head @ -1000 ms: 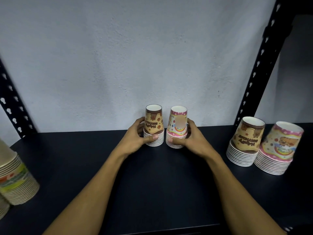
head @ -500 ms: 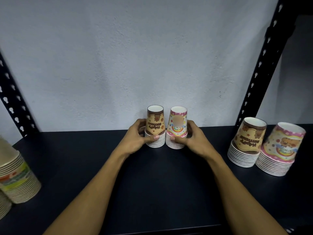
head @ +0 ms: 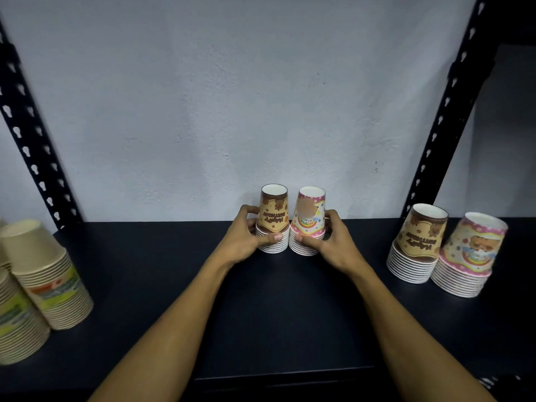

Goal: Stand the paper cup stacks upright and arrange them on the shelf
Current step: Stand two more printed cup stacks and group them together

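Note:
Two small cup stacks stand rim-down, side by side, near the back of the dark shelf [head: 278, 309]. The brown stack [head: 274, 214] is on the left and the pink stack [head: 309, 217] on the right; their bases touch. My left hand [head: 242, 239] wraps the brown stack's lower part, thumb across its front. My right hand [head: 333, 242] grips the pink stack the same way. Both stacks rest on the shelf.
Two larger stacks stand at the right: a brown one [head: 417, 245] and a pink one [head: 470, 256]. Tall beige and green stacks [head: 46, 277] stand at the left edge. Black perforated uprights [head: 443, 111] frame the bay, with a pale wall behind.
The two small stacks have been pushed together until their bases meet. Both hands stay closed on them; the view has shifted slightly.

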Demonstrator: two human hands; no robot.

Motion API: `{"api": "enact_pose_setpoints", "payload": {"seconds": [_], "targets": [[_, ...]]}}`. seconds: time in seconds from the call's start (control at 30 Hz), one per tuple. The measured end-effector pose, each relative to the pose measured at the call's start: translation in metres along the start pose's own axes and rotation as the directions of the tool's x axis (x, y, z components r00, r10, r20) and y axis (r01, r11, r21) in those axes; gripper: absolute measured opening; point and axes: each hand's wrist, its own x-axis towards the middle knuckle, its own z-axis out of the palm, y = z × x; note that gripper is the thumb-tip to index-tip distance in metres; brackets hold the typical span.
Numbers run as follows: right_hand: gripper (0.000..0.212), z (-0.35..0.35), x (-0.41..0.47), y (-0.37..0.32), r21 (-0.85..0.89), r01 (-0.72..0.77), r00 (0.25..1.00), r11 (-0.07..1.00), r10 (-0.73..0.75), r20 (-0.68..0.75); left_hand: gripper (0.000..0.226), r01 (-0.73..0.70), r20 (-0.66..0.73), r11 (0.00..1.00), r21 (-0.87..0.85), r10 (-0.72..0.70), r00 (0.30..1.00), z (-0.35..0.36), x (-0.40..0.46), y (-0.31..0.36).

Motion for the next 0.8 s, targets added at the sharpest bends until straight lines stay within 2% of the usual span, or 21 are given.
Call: {"api": "enact_pose_setpoints", "payload": {"seconds": [0.17, 0.47, 0.7, 0.8], "targets": [[0.061, -0.012, -0.029, -0.002, -0.009, 0.015, 0.999, 1.0, -0.015, -0.034, 0.07, 0.001, 0.069, 0.999, 0.04, -0.003, 0.998, 0.007, -0.018, 0.013], [0.061, -0.059, -0.118, 0.003, -0.108, 0.023, 0.996, 0.994, -0.032, -0.083, 0.09, -0.054, 0.202, 0.991, 0.12, 0.029, 0.979, 0.048, -0.074, 0.037], [0.065, -0.115, -0.175, 0.009, -0.211, -0.021, 0.976, 0.977, -0.026, -0.217, 0.07, -0.146, 0.247, 0.969, 0.201, 0.094, 0.964, 0.113, -0.099, 0.068], [0.071, -0.143, -0.19, 0.015, -0.235, -0.046, 0.966, 0.971, -0.016, -0.257, 0.072, -0.19, 0.23, 0.953, 0.235, 0.135, 0.964, 0.148, -0.102, 0.081]]}}
